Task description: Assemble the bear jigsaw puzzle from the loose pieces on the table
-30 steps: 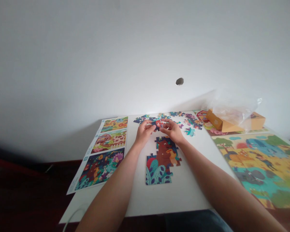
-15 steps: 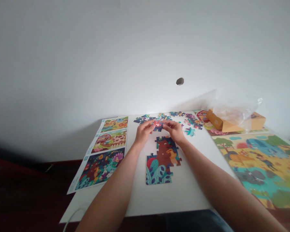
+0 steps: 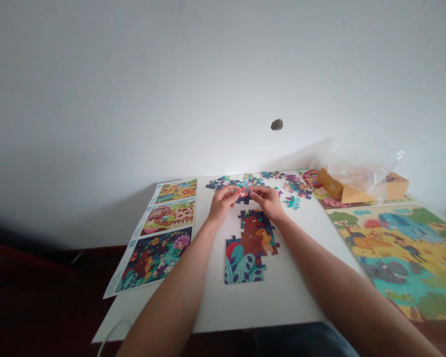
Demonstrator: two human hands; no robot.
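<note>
While pinching one piece point(image 3: 243, 197) with left hand point(image 3: 222, 201) and right hand point(image 3: 267, 201), faces loose pieces point(image 3: 250, 180) beyond bear puzzle point(image 3: 251, 243), sheet point(image 3: 167, 218) leftward.

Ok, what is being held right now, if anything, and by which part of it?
A red and dark-blue puzzle piece, held by its opposite edges: the left grip pinches its left side, the right grip its right.

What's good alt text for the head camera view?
A left hand and right hand hold a puzzle piece beyond a partly assembled bear puzzle on a white table. Loose pieces lie farther back; picture sheet left, animal scene right.
</note>
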